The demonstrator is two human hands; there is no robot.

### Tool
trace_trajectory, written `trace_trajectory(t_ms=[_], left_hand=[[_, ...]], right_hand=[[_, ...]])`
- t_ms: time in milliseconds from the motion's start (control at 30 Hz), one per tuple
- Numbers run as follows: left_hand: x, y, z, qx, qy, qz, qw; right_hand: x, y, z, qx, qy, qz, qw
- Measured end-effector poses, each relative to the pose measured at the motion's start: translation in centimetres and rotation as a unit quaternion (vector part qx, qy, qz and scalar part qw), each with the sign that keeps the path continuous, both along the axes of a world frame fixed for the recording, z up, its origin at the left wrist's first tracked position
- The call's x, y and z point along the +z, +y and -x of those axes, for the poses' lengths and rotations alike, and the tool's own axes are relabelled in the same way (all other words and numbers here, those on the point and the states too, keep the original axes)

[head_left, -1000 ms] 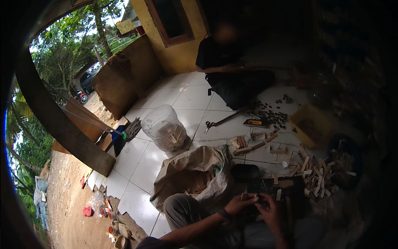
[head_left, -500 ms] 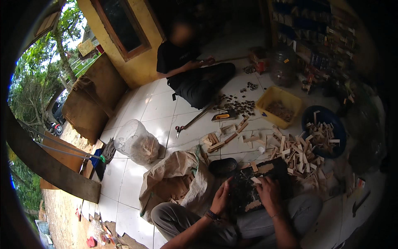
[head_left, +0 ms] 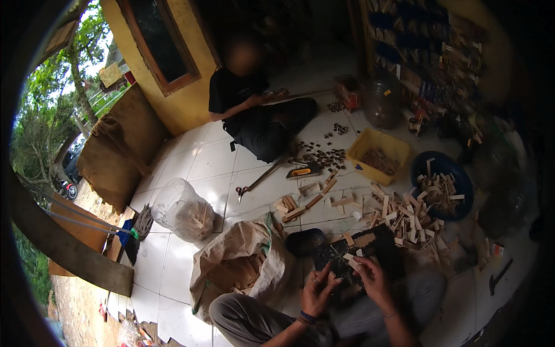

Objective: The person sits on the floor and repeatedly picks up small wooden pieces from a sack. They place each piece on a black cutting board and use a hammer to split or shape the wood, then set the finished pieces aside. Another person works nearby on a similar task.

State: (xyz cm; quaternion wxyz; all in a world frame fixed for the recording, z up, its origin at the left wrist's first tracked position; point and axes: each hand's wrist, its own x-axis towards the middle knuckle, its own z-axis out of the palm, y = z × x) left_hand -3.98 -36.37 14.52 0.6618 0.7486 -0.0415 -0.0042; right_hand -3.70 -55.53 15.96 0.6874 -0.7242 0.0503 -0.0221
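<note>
The right hand (head_left: 376, 282) pinches a pale wood piece (head_left: 351, 261) over the dark board (head_left: 386, 248); the left hand (head_left: 317, 296), near the piece's seven o'clock, has its fingers parted, seemingly empty. A large heap of loose pieces (head_left: 409, 224) at the board's two o'clock suggests much remains, though which are finished cannot be told.

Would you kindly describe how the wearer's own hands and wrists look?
The left hand is ungloved, with a dark band around its wrist. The right hand, also ungloved, has a thin bracelet at the wrist. No sleeves show on either forearm.
</note>
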Motion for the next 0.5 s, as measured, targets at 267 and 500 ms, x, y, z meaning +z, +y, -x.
trace_trajectory(t_ms=[267, 500], left_hand=[[-2.0, -1.1, 2.2, -0.023, 0.028, 0.094, 0.995], [-0.8, -0.6, 1.6, -0.072, 0.016, 0.077, 0.994]], right_hand=[[0.9, -0.9, 4.4, 0.007, 0.068, -0.128, 0.989], [2.5, -1.4, 4.5, 0.006, 0.154, -0.072, 0.985]])
